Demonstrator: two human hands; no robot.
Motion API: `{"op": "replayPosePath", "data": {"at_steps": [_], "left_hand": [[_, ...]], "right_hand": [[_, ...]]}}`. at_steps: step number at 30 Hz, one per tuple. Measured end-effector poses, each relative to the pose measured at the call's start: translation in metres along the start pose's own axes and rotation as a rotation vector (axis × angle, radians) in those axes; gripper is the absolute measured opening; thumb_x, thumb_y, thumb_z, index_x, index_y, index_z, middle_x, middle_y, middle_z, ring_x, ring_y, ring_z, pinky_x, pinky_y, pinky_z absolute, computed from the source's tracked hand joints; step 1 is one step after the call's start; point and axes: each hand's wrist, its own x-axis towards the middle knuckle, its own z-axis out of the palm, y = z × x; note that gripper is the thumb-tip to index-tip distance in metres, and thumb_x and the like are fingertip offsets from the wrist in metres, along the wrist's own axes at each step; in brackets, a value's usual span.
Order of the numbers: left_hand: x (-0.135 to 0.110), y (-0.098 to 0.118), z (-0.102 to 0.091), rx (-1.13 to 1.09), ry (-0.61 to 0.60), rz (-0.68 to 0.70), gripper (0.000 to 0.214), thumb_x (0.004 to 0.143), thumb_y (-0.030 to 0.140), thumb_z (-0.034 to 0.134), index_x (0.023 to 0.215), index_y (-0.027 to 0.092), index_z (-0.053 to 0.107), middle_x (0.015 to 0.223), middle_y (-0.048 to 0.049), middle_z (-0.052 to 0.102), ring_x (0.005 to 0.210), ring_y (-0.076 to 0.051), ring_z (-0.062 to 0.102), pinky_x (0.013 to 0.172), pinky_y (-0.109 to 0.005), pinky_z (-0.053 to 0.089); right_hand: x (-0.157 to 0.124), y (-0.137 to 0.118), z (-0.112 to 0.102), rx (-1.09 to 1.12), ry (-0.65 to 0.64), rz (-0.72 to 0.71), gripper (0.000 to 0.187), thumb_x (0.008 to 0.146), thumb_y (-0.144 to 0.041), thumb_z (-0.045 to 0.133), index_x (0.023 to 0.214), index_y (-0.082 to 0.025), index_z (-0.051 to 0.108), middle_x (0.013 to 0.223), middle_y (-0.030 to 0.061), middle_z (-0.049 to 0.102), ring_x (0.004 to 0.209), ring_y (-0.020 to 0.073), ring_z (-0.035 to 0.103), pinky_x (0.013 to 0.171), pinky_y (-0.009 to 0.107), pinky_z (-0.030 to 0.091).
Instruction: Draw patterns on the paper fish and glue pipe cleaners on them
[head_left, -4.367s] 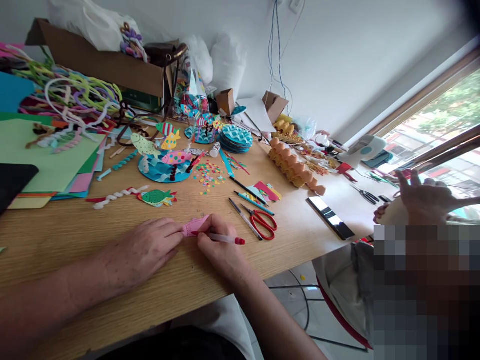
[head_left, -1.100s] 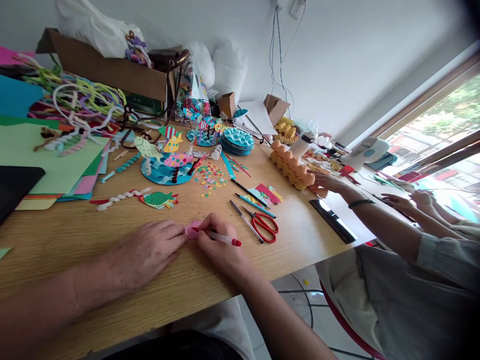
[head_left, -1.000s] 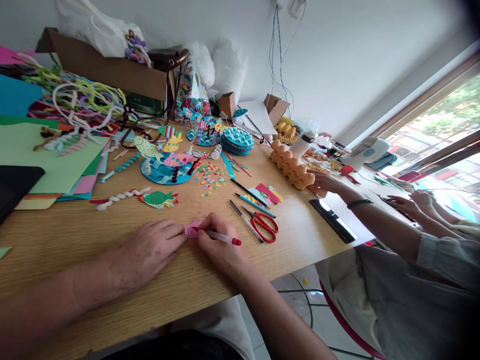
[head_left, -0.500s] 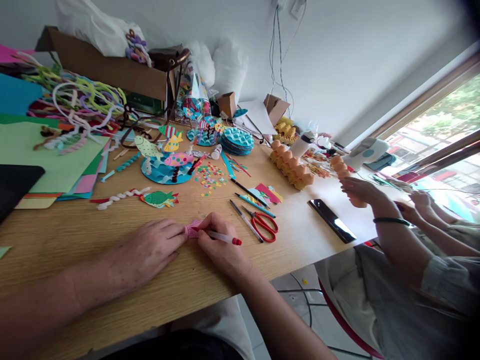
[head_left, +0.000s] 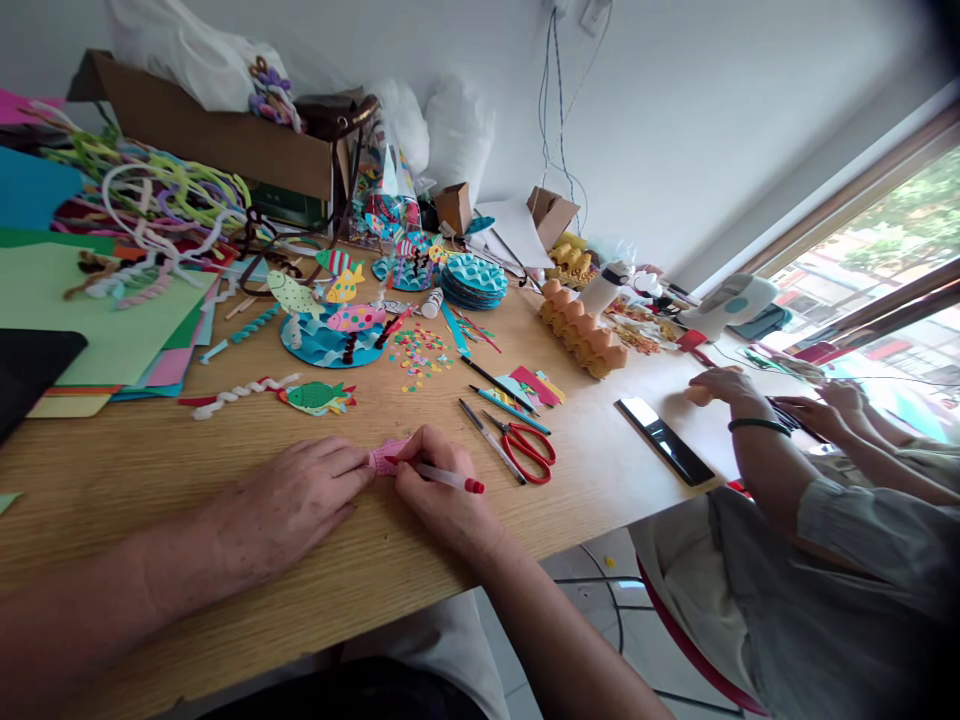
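My left hand (head_left: 300, 497), fingers flat, pins a small pink paper piece (head_left: 386, 457) at the table's (head_left: 150, 470) near edge; my right hand (head_left: 439, 495) grips a red-capped pen (head_left: 446, 478) on it. I judge the marking part done; finished paper fish (head_left: 315, 396) lie beyond.

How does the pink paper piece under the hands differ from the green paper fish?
The pink paper piece is pinned by the left hand, and the right hand holds a pen to it; the green paper fish lies untouched. The pink piece is half hidden; the green fish shows whole, with red trim. Both lie flat on the table.
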Motion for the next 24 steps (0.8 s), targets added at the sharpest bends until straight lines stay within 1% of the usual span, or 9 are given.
{"op": "replayPosePath", "data": {"at_steps": [4, 8, 12, 16, 19, 22, 24], "left_hand": [[-0.0011, -0.0023, 0.0017, -0.028, 0.000, -0.011, 0.033, 0.092, 0.006, 0.051, 0.115, 0.021, 0.069, 0.110, -0.0072, 0.071, 0.100, -0.024, 0.066, 0.091, -0.036, 0.056], [-0.0021, -0.0045, 0.0028, -0.048, 0.006, -0.021, 0.033, 0.094, 0.008, 0.053, 0.117, 0.024, 0.069, 0.112, -0.0060, 0.071, 0.100, -0.023, 0.066, 0.093, -0.035, 0.055], [-0.0014, -0.0030, 0.0021, -0.044, -0.021, -0.014, 0.036, 0.091, 0.005, 0.050, 0.118, 0.021, 0.068, 0.112, -0.0070, 0.071, 0.102, -0.024, 0.065, 0.092, -0.037, 0.055], [-0.0012, 0.0003, 0.0031, -0.019, -0.011, -0.039, 0.036, 0.090, 0.004, 0.049, 0.114, 0.020, 0.069, 0.111, -0.0078, 0.071, 0.101, -0.025, 0.066, 0.092, -0.039, 0.055], [-0.0013, 0.0008, 0.0034, -0.012, 0.021, -0.032, 0.037, 0.088, 0.002, 0.050, 0.115, 0.020, 0.068, 0.109, -0.0070, 0.071, 0.101, -0.025, 0.066, 0.093, -0.038, 0.054], [-0.0009, -0.0002, 0.0019, -0.017, 0.014, -0.001, 0.039, 0.086, 0.001, 0.051, 0.117, 0.019, 0.067, 0.109, -0.0068, 0.072, 0.100, -0.024, 0.066, 0.092, -0.036, 0.054], [-0.0005, -0.0005, 0.0011, -0.018, 0.007, -0.007, 0.039, 0.086, 0.001, 0.051, 0.117, 0.019, 0.067, 0.110, -0.0068, 0.072, 0.100, -0.024, 0.066, 0.091, -0.037, 0.055]], "right_hand": [[0.0000, -0.0012, -0.0005, 0.012, -0.006, 0.002, 0.014, 0.069, -0.013, 0.055, 0.065, -0.025, 0.047, 0.057, -0.0072, 0.051, 0.056, 0.0128, 0.049, 0.057, 0.023, 0.038], [-0.0011, -0.0023, -0.0014, 0.019, 0.026, 0.023, 0.014, 0.069, -0.013, 0.055, 0.066, -0.025, 0.048, 0.058, -0.0071, 0.051, 0.056, 0.0127, 0.049, 0.056, 0.023, 0.038], [-0.0019, -0.0039, -0.0021, 0.022, 0.008, 0.045, 0.014, 0.069, -0.012, 0.054, 0.067, -0.024, 0.048, 0.058, -0.0070, 0.053, 0.055, 0.0127, 0.049, 0.055, 0.023, 0.037], [-0.0015, -0.0062, -0.0026, 0.016, 0.001, 0.031, 0.017, 0.069, -0.010, 0.056, 0.064, -0.024, 0.047, 0.057, -0.0078, 0.052, 0.055, 0.0124, 0.049, 0.056, 0.022, 0.038], [-0.0014, -0.0058, -0.0023, -0.002, -0.001, 0.034, 0.017, 0.070, -0.010, 0.057, 0.066, -0.024, 0.048, 0.058, -0.0077, 0.053, 0.055, 0.0121, 0.049, 0.055, 0.022, 0.037], [-0.0019, -0.0040, -0.0015, -0.015, 0.002, 0.024, 0.017, 0.071, -0.010, 0.056, 0.067, -0.024, 0.047, 0.059, -0.0072, 0.052, 0.056, 0.0122, 0.048, 0.054, 0.023, 0.036], [-0.0024, -0.0029, -0.0013, -0.024, 0.004, 0.013, 0.017, 0.071, -0.011, 0.055, 0.067, -0.024, 0.046, 0.059, -0.0069, 0.051, 0.056, 0.0125, 0.048, 0.055, 0.023, 0.035]]}}
